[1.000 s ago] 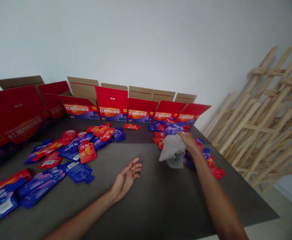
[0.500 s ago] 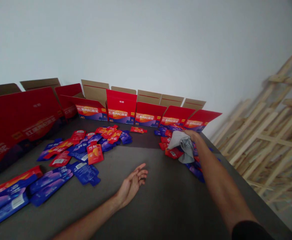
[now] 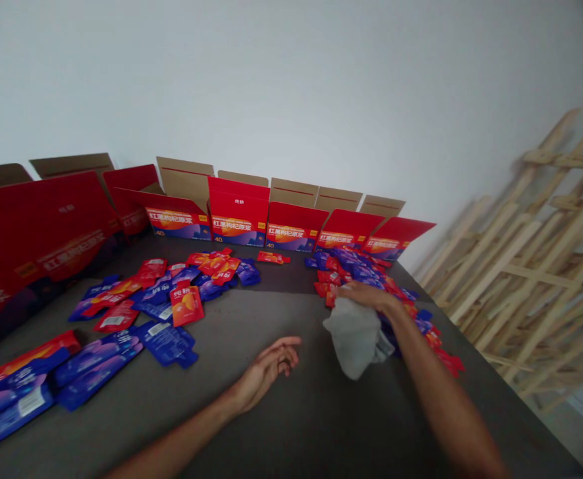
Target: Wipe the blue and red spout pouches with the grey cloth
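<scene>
A grey cloth (image 3: 357,336) hangs from my right hand (image 3: 365,295), whose fingers are closed on its upper edge, beside the left side of a pile of red and blue sachets (image 3: 351,263). My left hand (image 3: 271,370) is above the middle of the dark table (image 3: 291,426), fingers loosely curled and apart, holding nothing. To its left lie loose sachets, among them a red one (image 3: 187,305) and a blue one (image 3: 168,342). Part of the right-hand pile is hidden behind my right hand and forearm.
Open red boxes (image 3: 239,223) stand in a row along the back, with larger ones (image 3: 46,233) at the left. Long blue and red packs (image 3: 26,379) lie at the front left. Wooden frames (image 3: 535,266) lean beyond the table's right edge.
My right hand has moved left and nearer with the cloth, uncovering more of the sachet pile. My left hand has shifted slightly, its fingers more curled.
</scene>
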`<act>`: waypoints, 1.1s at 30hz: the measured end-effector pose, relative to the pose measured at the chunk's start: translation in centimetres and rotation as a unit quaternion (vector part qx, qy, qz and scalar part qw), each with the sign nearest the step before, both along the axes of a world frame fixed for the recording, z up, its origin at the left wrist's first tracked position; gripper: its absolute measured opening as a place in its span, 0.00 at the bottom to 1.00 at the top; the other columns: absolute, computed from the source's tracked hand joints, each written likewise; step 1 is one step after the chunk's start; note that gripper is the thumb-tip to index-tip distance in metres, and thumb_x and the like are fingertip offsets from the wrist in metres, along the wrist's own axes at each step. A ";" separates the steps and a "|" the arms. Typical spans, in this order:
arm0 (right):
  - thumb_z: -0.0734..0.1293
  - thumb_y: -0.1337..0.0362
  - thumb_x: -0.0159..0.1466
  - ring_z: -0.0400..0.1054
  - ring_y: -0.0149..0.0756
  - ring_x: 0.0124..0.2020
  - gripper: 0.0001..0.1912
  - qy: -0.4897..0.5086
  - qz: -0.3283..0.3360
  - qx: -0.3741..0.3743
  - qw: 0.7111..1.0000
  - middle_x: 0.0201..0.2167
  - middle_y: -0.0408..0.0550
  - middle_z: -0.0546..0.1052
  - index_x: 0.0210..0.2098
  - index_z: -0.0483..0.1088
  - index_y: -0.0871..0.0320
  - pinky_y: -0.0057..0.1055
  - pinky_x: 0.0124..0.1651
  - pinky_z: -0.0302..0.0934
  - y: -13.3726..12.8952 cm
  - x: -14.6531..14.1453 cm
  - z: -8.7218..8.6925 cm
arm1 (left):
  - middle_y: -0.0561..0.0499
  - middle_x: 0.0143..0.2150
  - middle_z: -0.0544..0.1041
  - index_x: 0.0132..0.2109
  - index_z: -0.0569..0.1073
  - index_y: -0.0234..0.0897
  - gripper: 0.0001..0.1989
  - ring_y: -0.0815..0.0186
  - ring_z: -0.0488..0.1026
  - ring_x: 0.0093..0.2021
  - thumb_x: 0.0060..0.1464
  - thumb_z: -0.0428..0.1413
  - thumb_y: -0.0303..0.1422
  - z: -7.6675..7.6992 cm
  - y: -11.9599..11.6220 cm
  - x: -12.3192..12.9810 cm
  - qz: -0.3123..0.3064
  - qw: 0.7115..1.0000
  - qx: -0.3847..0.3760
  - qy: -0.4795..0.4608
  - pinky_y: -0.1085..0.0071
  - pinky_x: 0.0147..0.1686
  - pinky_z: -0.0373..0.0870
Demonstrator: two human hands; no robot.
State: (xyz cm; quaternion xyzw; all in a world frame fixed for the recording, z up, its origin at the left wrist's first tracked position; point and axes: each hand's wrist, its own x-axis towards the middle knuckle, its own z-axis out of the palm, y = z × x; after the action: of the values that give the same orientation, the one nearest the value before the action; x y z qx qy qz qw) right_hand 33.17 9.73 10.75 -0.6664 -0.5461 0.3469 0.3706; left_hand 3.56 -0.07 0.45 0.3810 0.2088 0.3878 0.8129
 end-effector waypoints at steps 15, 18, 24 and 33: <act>0.63 0.54 0.67 0.67 0.30 0.28 0.17 -0.143 0.309 0.067 0.938 0.26 0.41 0.77 0.30 0.76 0.58 0.24 0.33 0.55 -9.5 -12.4 -8.6 | 0.25 0.60 0.65 0.62 0.65 0.22 0.29 0.36 0.59 0.60 0.58 0.47 0.35 3.3 5.4 -8.8 0.268 0.440 0.358 0.779 0.46 0.55 0.57; 0.63 0.55 0.68 0.69 0.31 0.29 0.16 -0.148 0.299 0.082 0.939 0.28 0.42 0.78 0.32 0.77 0.57 0.25 0.34 0.56 -10.0 -12.7 -8.9 | 0.21 0.63 0.60 0.64 0.61 0.17 0.32 0.32 0.56 0.63 0.59 0.46 0.38 2.2 6.2 -10.4 0.245 0.367 0.314 0.841 0.46 0.56 0.55; 0.62 0.56 0.68 0.72 0.33 0.30 0.16 -0.142 0.291 0.102 0.940 0.28 0.44 0.79 0.32 0.77 0.57 0.25 0.35 0.57 -10.2 -12.7 -8.7 | 0.24 0.61 0.64 0.56 0.71 0.23 0.26 0.34 0.60 0.61 0.60 0.45 0.39 1.8 6.6 -10.7 0.193 0.357 0.332 0.852 0.48 0.55 0.56; 0.63 0.56 0.68 0.74 0.34 0.33 0.15 -0.137 0.288 0.105 0.942 0.31 0.45 0.80 0.33 0.77 0.57 0.26 0.38 0.58 -10.2 -12.8 -8.9 | 0.33 0.50 0.71 0.51 0.71 0.29 0.22 0.46 0.67 0.52 0.62 0.41 0.39 3.2 5.8 -9.4 0.199 0.413 0.384 0.802 0.56 0.48 0.64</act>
State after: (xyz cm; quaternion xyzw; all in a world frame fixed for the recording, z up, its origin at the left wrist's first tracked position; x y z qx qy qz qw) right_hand 20.41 -0.43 1.83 -0.4788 -0.7936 0.2853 0.2441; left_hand -5.85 5.73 3.63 0.7386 0.6650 0.0962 -0.0552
